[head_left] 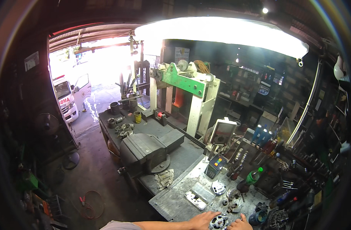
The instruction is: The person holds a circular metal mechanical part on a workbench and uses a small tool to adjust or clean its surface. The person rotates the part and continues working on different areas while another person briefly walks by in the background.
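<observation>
At the bottom edge, a round silver metal housing with slots (219, 222), much like an alternator end cover, sits on the worn workbench (171, 203). My left hand (203, 220) reaches in from the left and grips its rim, fingers over the upper edge. Close to its right side is my right hand (240, 223), fingers curled; whatever they hold is hidden. Just beyond lie a second silver housing (218, 187), small dark metal parts (233, 208) and a shallow metal tray (198, 196). To the right stands a blue can (256, 217), beside dark wound parts (277, 218).
A large bench vise (144, 151) stands on the dark bench at left, near a rag (164, 179). A green-capped bottle (254, 176), a small tester box (215, 166) and a meter (222, 131) line the far side. A press frame (194, 97) rises behind. A red cable (92, 205) lies on the floor.
</observation>
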`<state>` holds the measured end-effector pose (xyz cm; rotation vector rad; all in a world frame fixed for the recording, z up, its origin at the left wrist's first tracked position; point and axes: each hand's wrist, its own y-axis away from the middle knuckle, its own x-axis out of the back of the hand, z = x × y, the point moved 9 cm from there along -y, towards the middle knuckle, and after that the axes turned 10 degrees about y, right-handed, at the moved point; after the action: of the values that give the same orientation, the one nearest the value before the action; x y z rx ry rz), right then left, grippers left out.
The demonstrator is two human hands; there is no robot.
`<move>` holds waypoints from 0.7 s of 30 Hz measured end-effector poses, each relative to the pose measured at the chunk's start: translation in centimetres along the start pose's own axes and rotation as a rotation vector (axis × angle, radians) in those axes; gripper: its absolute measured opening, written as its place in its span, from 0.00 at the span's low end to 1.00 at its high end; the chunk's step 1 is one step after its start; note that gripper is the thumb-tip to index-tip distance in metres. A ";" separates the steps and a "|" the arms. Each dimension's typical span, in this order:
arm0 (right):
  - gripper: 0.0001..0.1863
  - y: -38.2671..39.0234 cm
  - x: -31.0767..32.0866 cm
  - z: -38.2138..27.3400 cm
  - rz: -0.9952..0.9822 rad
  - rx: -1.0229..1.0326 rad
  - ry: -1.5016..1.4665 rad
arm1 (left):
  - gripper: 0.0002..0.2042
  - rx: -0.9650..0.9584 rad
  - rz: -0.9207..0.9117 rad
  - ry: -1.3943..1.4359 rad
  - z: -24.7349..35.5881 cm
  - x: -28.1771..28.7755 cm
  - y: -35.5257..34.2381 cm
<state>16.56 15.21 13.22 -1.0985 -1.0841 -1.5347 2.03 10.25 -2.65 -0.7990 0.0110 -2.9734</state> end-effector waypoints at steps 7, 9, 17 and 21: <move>0.09 -0.9 -2.2 -0.1 -0.006 0.171 -0.009 | 0.66 -0.023 0.028 0.046 0.3 0.4 0.2; 0.10 -1.4 -3.9 0.6 -0.115 0.151 0.026 | 0.66 -0.048 0.025 0.053 0.3 0.4 0.1; 0.15 -2.2 -4.4 0.9 0.172 -0.048 0.003 | 0.67 -0.023 0.028 0.000 0.6 0.2 0.4; 0.12 -0.3 -2.1 -0.1 0.372 -0.250 -0.067 | 0.67 -0.042 0.009 0.006 0.3 0.6 0.3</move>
<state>16.57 15.54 11.09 -1.4410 -0.6913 -1.3634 1.68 9.94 -2.09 -0.7928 0.0781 -2.9761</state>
